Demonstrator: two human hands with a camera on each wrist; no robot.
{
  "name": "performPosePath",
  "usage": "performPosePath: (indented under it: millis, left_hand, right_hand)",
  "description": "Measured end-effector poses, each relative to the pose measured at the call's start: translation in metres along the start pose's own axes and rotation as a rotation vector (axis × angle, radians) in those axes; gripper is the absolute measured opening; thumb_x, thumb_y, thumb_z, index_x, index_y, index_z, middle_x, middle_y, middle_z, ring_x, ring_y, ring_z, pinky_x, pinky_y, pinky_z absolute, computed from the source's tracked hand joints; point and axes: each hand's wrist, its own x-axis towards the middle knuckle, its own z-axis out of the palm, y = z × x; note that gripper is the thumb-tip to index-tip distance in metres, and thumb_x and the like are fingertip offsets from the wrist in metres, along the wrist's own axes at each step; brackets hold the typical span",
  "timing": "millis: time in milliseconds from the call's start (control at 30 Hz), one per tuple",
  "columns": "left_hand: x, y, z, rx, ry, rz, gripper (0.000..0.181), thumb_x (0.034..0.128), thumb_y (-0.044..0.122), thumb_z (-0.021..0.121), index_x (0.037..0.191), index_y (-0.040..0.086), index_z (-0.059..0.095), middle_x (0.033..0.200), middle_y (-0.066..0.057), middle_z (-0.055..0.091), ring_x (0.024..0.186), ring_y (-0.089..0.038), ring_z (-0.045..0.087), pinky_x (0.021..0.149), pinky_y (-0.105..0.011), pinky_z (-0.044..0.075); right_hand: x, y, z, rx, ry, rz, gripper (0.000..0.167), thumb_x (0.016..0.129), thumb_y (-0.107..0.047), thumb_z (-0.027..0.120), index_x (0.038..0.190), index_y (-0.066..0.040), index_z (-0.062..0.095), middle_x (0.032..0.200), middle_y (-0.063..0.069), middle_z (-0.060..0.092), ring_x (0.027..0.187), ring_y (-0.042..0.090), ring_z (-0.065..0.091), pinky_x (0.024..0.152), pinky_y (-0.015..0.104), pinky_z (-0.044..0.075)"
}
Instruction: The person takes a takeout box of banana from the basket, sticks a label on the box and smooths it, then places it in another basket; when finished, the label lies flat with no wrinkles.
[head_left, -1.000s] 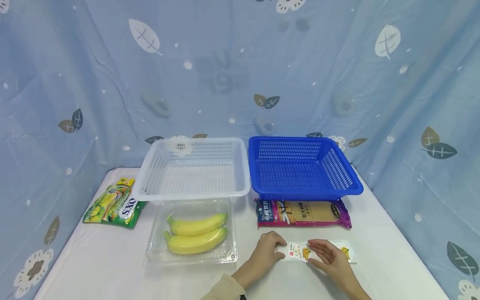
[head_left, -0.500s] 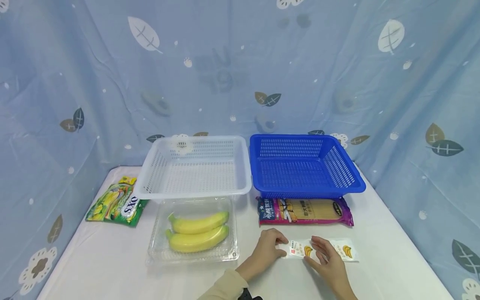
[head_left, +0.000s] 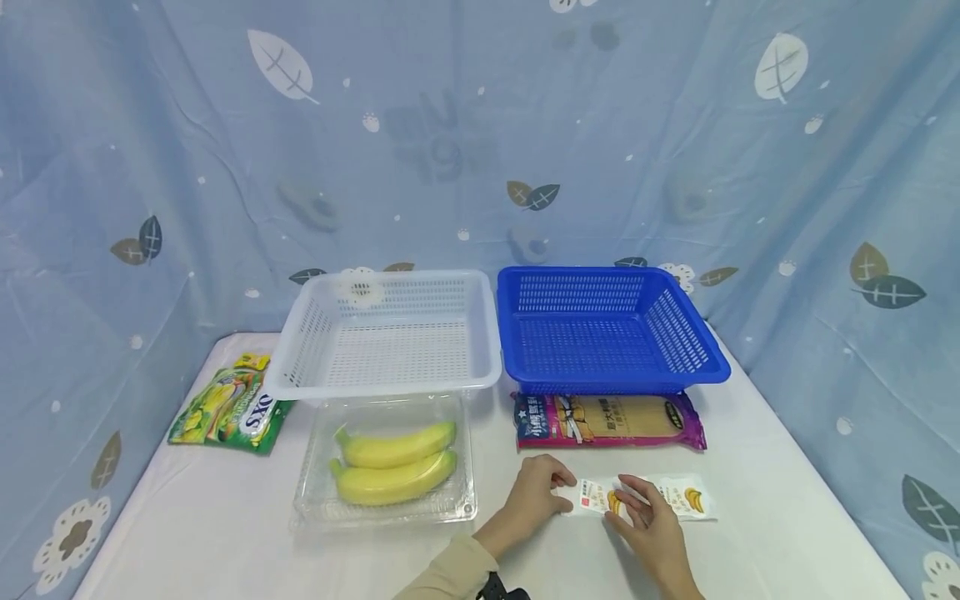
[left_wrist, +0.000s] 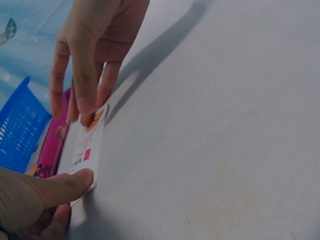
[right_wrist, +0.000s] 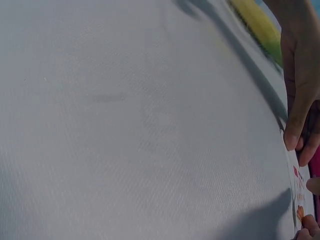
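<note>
A white strip of banana stickers (head_left: 682,497), printed with small yellow bananas, lies flat on the near right part of the table. My left hand (head_left: 534,498) pinches its left end; in the left wrist view the thumb (left_wrist: 75,184) lies on top at that end. My right hand (head_left: 651,527) is over the middle of the strip, its thumb and fingertips together at the right edge of the left banana sticker (head_left: 596,497). In the right wrist view, these fingertips (right_wrist: 309,222) sit beside the banana print and partly hide it.
Left of the hands, two bananas (head_left: 397,462) lie in a clear plastic box (head_left: 307,500). Behind stand a white basket (head_left: 375,393) and a blue basket (head_left: 622,387). A noodle packet (head_left: 622,421) lies before the blue one; a green snack bag (head_left: 232,408) lies far left.
My right hand has shifted slightly left along the strip, showing more of the right-hand sticker. My left hand keeps its hold on the left end. The head view has tilted a little.
</note>
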Motion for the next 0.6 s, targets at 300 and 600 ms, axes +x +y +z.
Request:
performPosePath:
  millis: [300,600]
  left_hand:
    - [-0.0009,0.0012,0.0012,-0.004,0.006,0.009,0.025,0.0583,-0.008,0.085,0.078,0.002,0.072,0.070,0.001,0.064,0.065,-0.001,0.050,0.061,-0.014,0.043]
    - [0.0010,0.0028,-0.0013,0.010,0.008,0.009,0.026,0.0575,-0.008,0.085,0.078,0.002,0.072,0.069,0.001,0.064,0.064,-0.003,0.051,0.061,-0.015,0.044]
  right_hand:
    - [-0.0021,-0.0014,0.0012,0.000,0.000,0.066,0.069,0.081,0.007,0.071,0.138,0.006,0.034,0.143,0.031,0.032,0.129,0.048,0.038,0.105,0.046,0.031]
    - [-0.0010,-0.0085,0.0063,0.089,-0.030,0.054,0.069,0.081,0.010,0.068,0.140,0.006,0.032,0.147,0.031,0.026,0.130,0.048,0.036,0.106,0.041,0.032]
